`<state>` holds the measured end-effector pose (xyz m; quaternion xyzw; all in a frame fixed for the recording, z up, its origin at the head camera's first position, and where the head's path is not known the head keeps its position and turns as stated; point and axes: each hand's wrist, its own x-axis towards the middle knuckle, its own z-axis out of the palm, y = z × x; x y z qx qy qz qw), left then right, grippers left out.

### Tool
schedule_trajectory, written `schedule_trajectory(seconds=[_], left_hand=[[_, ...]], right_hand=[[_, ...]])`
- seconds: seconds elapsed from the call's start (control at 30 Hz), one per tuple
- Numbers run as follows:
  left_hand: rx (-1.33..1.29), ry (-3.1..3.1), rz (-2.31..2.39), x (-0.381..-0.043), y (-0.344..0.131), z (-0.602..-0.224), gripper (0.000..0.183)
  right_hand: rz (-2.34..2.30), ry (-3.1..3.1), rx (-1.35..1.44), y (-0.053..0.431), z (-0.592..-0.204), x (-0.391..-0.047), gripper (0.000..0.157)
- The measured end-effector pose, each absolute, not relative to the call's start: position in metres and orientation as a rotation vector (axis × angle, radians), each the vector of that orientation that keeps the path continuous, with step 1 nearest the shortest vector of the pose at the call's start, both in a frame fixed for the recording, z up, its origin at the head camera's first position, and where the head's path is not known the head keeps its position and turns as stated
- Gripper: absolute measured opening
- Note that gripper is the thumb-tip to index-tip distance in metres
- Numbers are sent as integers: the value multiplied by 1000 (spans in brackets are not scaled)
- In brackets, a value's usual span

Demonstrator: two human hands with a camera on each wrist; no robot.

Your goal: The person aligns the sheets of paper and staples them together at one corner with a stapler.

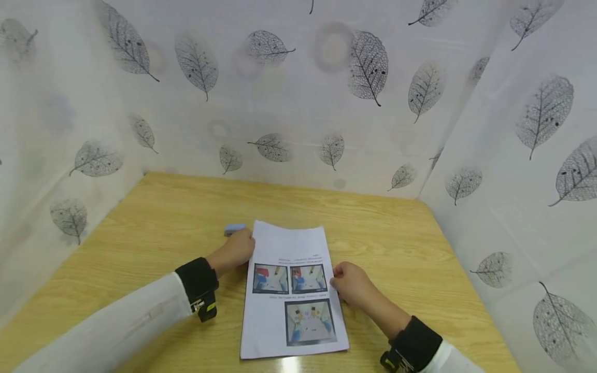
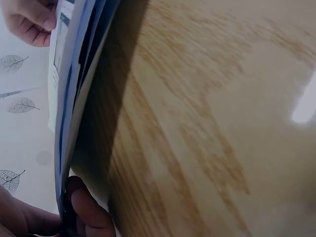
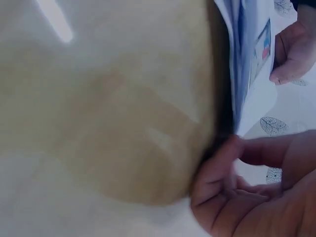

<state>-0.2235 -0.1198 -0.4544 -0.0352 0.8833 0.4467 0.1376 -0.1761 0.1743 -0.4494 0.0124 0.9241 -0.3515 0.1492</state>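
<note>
A stack of white printed sheets (image 1: 266, 324) is held upright-tilted over the wooden table, its printed photos facing me. My left hand (image 1: 233, 251) grips the stack's left edge, with the thumb and a finger on either side of the paper (image 2: 64, 133) in the left wrist view. On the opposite edge, my right hand (image 1: 354, 284) pinches the sheets between thumb and fingertips. The right wrist view shows the sheets' edges (image 3: 239, 64) slightly fanned apart above that pinch. Just beyond the left hand lies a small grey-blue stapler-like object (image 1: 235, 228), partly hidden by the hand.
The wood-grain table (image 1: 382, 233) stretches out on both sides of the paper. A white curtain (image 1: 298, 103) printed with grey leaves hangs behind the table and along its sides. Light glares off the tabletop near the front.
</note>
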Motion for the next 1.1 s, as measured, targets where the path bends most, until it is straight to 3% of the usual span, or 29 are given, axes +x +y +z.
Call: schedule_trajectory(seconds=[0.17,0.3,0.6,1.1], left_hand=[[-47,2619,1261,-221,-124,-460,26],[-11,2658,1276,-219,-127,-461,26],[105,2788,1226,-219,-125,-466,24],[46,2762,1258,-217,-126,-463,24]], right_hand=[[-637,2827,-179,167,-428,-207,39],[-617,2906,-394,142,-405,-240,52],[-585,2888,-668,79,-411,-288,46],[-516,2883,-652,38,-437,-296,29]])
